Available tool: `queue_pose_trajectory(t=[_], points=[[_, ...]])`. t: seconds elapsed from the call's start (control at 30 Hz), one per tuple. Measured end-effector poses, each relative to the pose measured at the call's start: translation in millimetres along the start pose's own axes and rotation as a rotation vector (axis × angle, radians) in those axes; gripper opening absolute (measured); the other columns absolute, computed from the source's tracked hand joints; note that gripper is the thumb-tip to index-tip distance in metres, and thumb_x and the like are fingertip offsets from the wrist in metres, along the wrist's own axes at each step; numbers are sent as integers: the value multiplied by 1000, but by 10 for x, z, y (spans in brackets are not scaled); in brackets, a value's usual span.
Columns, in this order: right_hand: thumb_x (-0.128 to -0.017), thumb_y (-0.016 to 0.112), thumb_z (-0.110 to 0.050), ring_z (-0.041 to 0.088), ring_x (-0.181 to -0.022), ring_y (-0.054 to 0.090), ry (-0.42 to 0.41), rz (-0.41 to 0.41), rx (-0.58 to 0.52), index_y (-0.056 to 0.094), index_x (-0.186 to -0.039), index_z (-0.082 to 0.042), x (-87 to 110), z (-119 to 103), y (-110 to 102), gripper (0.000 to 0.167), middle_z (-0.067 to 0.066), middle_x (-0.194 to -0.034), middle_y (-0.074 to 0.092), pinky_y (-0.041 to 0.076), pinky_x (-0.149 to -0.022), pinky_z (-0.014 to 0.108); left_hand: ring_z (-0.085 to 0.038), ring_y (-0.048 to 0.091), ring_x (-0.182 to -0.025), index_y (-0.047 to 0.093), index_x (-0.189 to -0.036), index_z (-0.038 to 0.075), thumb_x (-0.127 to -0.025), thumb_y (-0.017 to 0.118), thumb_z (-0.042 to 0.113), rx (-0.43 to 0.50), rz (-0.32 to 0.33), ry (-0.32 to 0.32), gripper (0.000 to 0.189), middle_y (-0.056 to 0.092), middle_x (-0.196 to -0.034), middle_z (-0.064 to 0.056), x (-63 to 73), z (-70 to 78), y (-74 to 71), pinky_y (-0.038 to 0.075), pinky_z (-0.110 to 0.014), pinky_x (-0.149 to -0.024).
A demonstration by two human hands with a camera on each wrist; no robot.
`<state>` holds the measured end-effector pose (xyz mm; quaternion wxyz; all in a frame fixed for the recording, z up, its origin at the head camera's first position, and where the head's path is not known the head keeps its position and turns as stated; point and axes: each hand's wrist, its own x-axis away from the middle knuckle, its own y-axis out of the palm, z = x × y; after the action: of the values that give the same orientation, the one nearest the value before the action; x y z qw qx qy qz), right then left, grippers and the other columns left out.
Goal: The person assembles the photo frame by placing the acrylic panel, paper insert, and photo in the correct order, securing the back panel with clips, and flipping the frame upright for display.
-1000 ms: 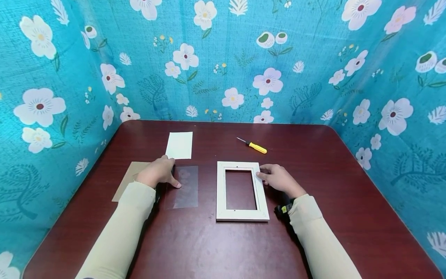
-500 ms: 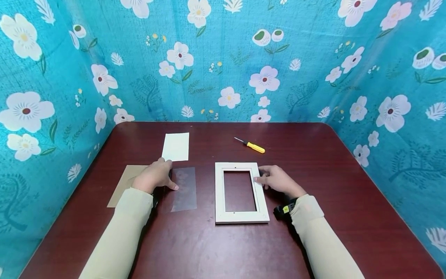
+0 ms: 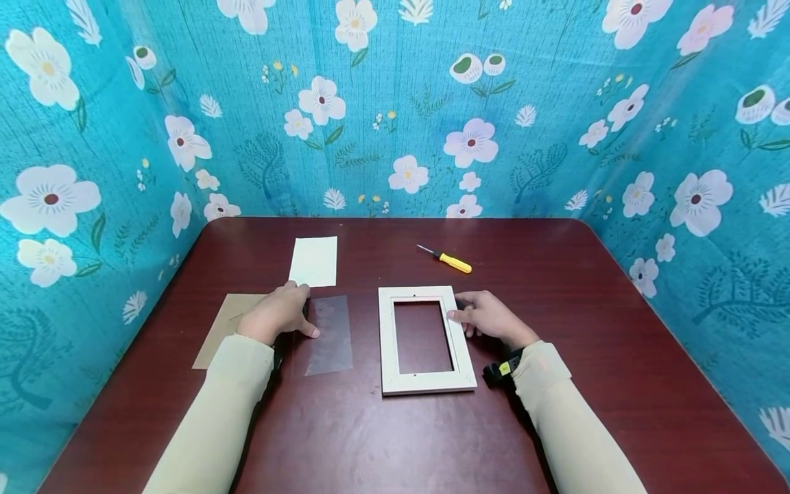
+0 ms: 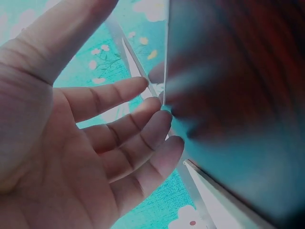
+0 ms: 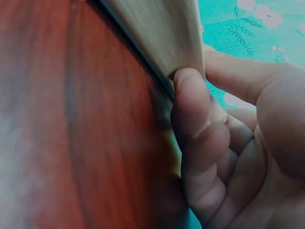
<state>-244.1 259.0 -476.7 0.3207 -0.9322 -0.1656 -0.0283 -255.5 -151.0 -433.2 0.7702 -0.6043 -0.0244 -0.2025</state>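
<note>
A white rectangular picture frame (image 3: 389, 336) with an open middle lies on the table. My right hand (image 3: 490, 319) pinches its right side, the thumb on top; in the right wrist view the index fingertip (image 5: 188, 86) presses the outer edge of the frame (image 5: 162, 33). My left hand (image 3: 278, 315) reaches over a thin clear sheet (image 3: 333, 336), its thumb lying over it. In the left wrist view the left fingers (image 4: 138, 143) are extended, with tips by a thin bright edge. How firmly they touch cannot be told. A brown board (image 3: 219, 333) is partly hidden behind that hand.
A white paper sheet (image 3: 315, 261) lies beyond the left hand. A yellow-handled screwdriver (image 3: 453, 263) rests behind the frame. The dark red table (image 3: 407, 446) is enclosed by a blue floral cloth (image 3: 370, 103) at the back and sides.
My right thumb has moved from the frame's outer edge onto its top face, and the frame has shifted slightly left. The left hand stays over the clear sheet.
</note>
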Motion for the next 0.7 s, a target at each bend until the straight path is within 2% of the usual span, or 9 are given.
queue_pose_trajectory(t=[0.13, 0.3, 0.43, 0.53, 0.7], points=[[-91, 70, -29, 24, -56, 60, -2, -2, -8, 45, -139, 8, -44, -20, 12, 66, 8, -63, 61, 50, -54, 38, -33, 53, -104, 52, -128, -7, -66, 89, 42, -9, 18, 17, 87, 53, -115, -21, -7, -11, 19, 46, -45, -87], [-92, 70, -26, 24, -56, 60, 7, 5, -27, 45, -138, 9, -117, -20, 27, 64, 9, -65, 62, 50, -53, 37, -30, 54, -98, 59, -121, -4, -67, 90, 39, -17, 46, 48, 76, 54, -107, -17, -15, -22, 34, 47, -43, -84], [-92, 70, -25, 24, -57, 60, 14, 15, -55, 44, -139, 9, -154, -3, 25, 64, 9, -66, 62, 52, -54, 38, -29, 53, -98, 61, -122, -3, -68, 89, 38, -11, 50, 81, 73, 54, -107, -15, -18, -6, 34, 47, -41, -84], [-92, 70, -26, 24, -57, 60, 22, 18, -64, 44, -140, 7, -161, 2, 22, 64, 10, -66, 62, 52, -54, 38, -31, 52, -103, 56, -130, -4, -67, 89, 42, 0, 32, 76, 85, 54, -113, -18, -5, 12, 21, 46, -43, -88], [-92, 69, -28, 23, -58, 60, 21, 18, -72, 44, -140, 7, -174, 7, 16, 65, 9, -67, 62, 51, -53, 37, -38, 41, -120, 39, -141, -8, -58, 90, 53, -46, -37, -12, 115, 43, -132, -25, 11, 42, 7, 43, -49, -94]])
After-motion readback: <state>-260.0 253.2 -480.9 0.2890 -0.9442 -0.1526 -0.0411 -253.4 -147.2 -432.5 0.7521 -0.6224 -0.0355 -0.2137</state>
